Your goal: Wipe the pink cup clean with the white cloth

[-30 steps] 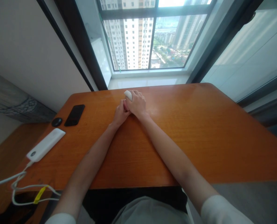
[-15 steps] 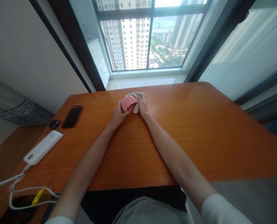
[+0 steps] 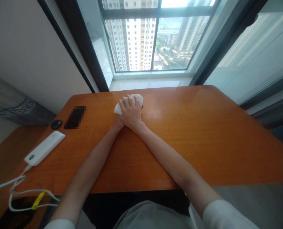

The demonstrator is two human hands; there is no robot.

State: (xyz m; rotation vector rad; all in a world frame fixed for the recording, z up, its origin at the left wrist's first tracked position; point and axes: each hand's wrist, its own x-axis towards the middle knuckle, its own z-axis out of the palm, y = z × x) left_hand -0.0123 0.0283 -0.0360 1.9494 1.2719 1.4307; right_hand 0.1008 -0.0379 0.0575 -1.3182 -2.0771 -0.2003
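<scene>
My right hand (image 3: 130, 115) lies over a whitish cloth (image 3: 118, 109), its fingers slightly apart and curved across the top as it grips the cloth. Beneath it, my left hand (image 3: 119, 122) shows only near the wrist; its fingers are hidden by the right hand and the cloth. The pink box-like object seen earlier is covered from sight. A small dark edge peeks out at the cloth's right side. Both hands are close together near the far edge of the wooden table (image 3: 179, 133).
On the table's left side lie a white power bank (image 3: 45, 148) with a white cable (image 3: 28, 192), a round black object (image 3: 56, 124) and a blurred-out dark item (image 3: 75, 117). A window (image 3: 153, 44) stands beyond the far edge.
My right hand has moved left with the cloth, from the pink object's right side to over its top. The pink object and the fingers of my left hand are now hidden.
</scene>
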